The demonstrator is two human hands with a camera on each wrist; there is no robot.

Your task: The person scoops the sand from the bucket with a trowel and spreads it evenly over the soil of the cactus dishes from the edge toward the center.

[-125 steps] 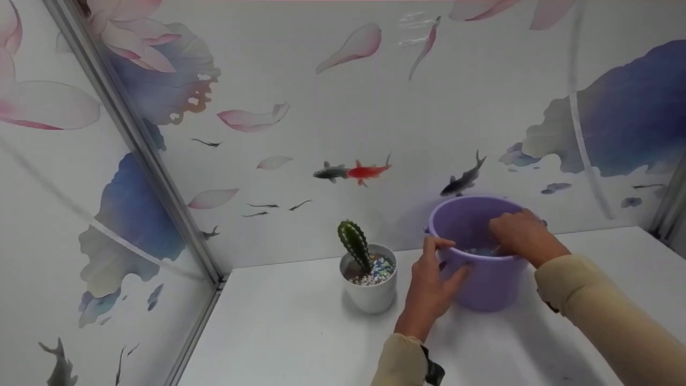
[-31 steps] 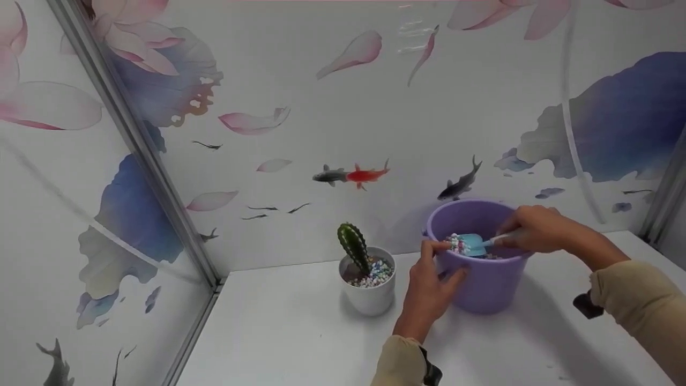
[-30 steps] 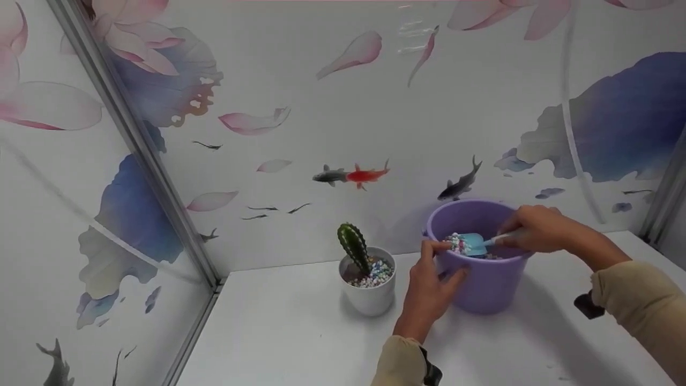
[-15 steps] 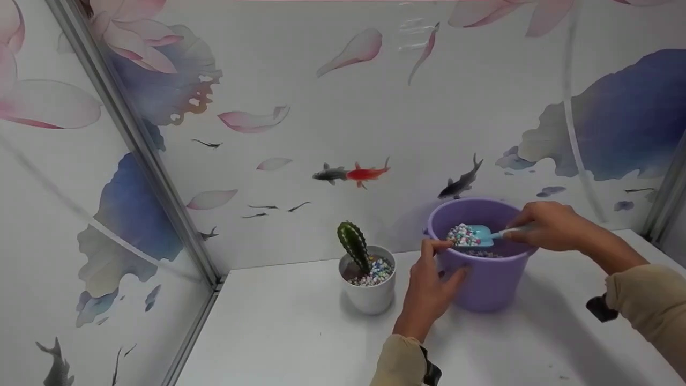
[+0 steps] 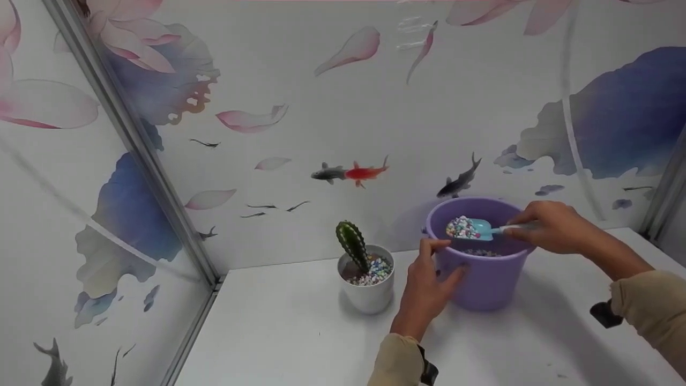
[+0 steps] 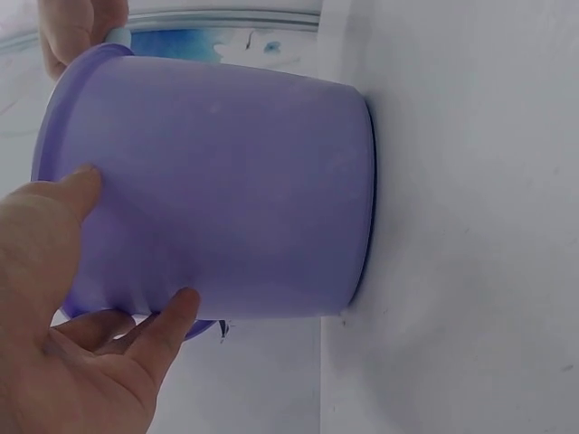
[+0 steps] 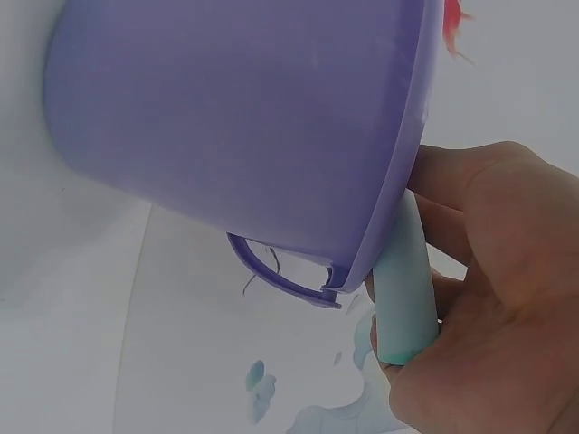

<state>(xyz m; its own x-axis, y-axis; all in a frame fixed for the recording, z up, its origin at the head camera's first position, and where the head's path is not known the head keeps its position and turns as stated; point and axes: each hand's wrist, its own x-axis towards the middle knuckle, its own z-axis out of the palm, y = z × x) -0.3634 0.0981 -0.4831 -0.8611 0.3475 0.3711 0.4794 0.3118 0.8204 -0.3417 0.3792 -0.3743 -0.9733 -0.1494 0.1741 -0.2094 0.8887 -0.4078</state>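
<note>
A light-blue scoop (image 5: 484, 229) heaped with small multicoloured pebbles (image 5: 461, 227) hangs level inside the mouth of a purple bucket (image 5: 489, 284). My right hand (image 5: 554, 228) grips its pale handle (image 7: 404, 289) by the bucket's right rim; in the right wrist view the fingers wrap round that handle. On the near left side, my left hand (image 5: 427, 287) holds the bucket by the rim, fingertips over the edge and thumb against the outer wall, as the left wrist view (image 6: 217, 190) of the bucket wall also shows. More pebbles lie in the bucket, partly hidden by its wall.
Left of the bucket stands a white pot (image 5: 370, 297) with a green cactus (image 5: 352, 244) and coloured pebbles round it. Both stand on a white table (image 5: 278, 327). Behind rises a panel (image 5: 332, 123) painted with fish and petals; a metal post (image 5: 144, 155) runs up at the left.
My right hand, earlier down inside the bucket, has risen and moved right, lifting the scoop with pebbles toward the rim. Over the last second the scoop levelled and rose slightly. My left hand stays put.
</note>
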